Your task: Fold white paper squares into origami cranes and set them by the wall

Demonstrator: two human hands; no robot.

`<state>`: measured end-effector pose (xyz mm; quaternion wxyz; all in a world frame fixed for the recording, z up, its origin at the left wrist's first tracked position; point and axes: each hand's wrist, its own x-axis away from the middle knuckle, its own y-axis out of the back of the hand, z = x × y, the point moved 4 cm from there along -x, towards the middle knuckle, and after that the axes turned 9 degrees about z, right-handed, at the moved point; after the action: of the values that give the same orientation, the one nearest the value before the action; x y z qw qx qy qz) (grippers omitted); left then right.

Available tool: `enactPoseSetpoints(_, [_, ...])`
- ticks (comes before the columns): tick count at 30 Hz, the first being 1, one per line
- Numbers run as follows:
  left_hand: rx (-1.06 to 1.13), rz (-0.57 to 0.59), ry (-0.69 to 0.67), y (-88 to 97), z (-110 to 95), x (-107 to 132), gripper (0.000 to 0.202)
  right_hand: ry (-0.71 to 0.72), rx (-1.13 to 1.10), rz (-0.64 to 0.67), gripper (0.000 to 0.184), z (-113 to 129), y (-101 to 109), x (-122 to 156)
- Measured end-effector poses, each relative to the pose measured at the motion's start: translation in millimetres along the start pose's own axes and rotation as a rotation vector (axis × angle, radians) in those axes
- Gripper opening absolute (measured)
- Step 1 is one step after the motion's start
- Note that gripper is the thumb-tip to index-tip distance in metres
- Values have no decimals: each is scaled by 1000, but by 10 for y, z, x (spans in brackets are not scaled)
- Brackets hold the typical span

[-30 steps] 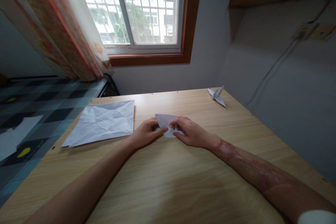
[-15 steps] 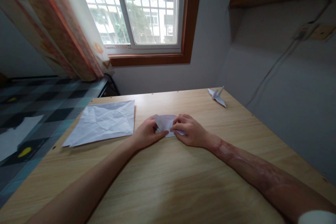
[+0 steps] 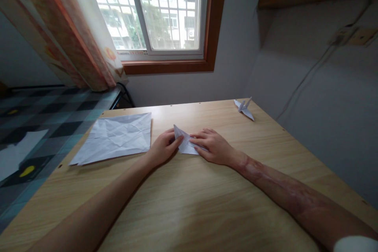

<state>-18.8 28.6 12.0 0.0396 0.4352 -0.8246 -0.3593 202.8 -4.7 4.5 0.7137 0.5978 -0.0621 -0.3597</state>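
Observation:
A small folded sheet of white paper (image 3: pixel 186 146) lies on the table in front of me, its left flap raised to a point. My left hand (image 3: pixel 165 145) pinches that flap between thumb and fingers. From the other side, my right hand (image 3: pixel 214 145) rests over the paper's right part, fingers stretched out and pressing it against the wood. The right edge of the paper is hidden under these fingers.
A larger creased white sheet (image 3: pixel 121 136) lies on the table (image 3: pixel 183 204) left of my hands. A folded paper crane (image 3: pixel 244 109) stands near the far right corner. Beyond the left edge, more white paper (image 3: pixel 22 149) rests on a checked cloth (image 3: pixel 59 106).
My left thumb has moved up and left onto the flap, which now stands as a sharper point. The right fingers have straightened and flattened over the paper.

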Motion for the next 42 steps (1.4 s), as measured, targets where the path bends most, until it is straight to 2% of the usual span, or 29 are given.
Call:
enactPoseSetpoints(6, [-8,-55,47,10,65,-3,51,35,-26,20,28,24,24,4])
enactPoseSetpoints(9, [-64,-58,48,9,123,13,39,56,-23,32,32,38,27,9])
enactPoseSetpoints(12, [-128,-150,117,51,222,41,22,70,-31,28,39,64,40,9])
enactPoseSetpoints(13, [-147,-198,136,73,245,50,22,69,-32,26,39,74,45,8])
enactPoseSetpoints(15, [-211,-293,131,120,245,66,37,64,-22,23,36,93,52,5])
enactPoseSetpoints(17, [-308,-327,81,143,193,67,40,49,8,16,38,104,56,3])
enactPoseSetpoints(20, [-430,-189,7,94,101,43,17,19,70,3,45,88,49,6])
enactPoseSetpoints(22, [-492,-80,-26,40,54,35,21,19,107,0,42,65,36,12])
enactPoseSetpoints(24, [-538,-19,-51,-2,18,37,24,32,134,-4,36,43,22,18])
enactPoseSetpoints(32, [-527,31,-142,-74,-91,60,21,2,216,-42,18,44,60,24])
enactPoseSetpoints(35, [-508,49,-186,-82,-152,67,18,30,235,-44,19,46,56,29])
enactPoseSetpoints(39, [-461,77,-250,-75,-220,77,18,31,96,-88,12,-10,28,41])
enactPoseSetpoints(42, [-424,97,-266,-75,-198,69,18,11,-5,-94,6,-50,12,39])
